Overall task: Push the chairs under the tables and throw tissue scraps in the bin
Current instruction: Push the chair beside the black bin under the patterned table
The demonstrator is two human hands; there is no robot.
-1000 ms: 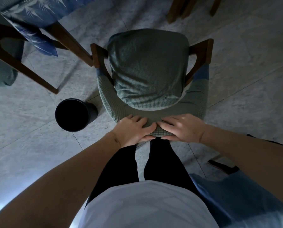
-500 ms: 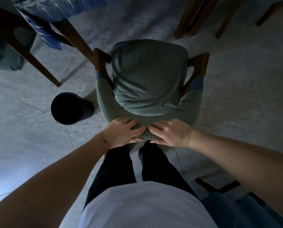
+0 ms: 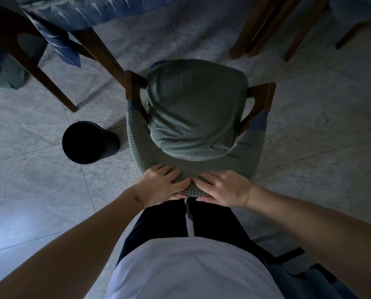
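Observation:
A wooden armchair with a green waffle-knit cover stands on the tiled floor right in front of me, its seat facing away. My left hand and my right hand both grip the top of its curved backrest side by side, fingers over the front and thumbs behind. A table with a blue patterned cloth stands at the upper left, its wooden leg close to the chair's left arm. A round black bin stands on the floor left of the chair. No tissue scraps are visible.
Another green-covered chair sits under the table at far left. Wooden legs of other furniture stand at the upper right. A blue bag with black straps lies on the floor behind me to the right.
The chair has slid forward across the floor toward the table, with both hands still on its backrest. More of the tablecloth and the far furniture legs has come into view.

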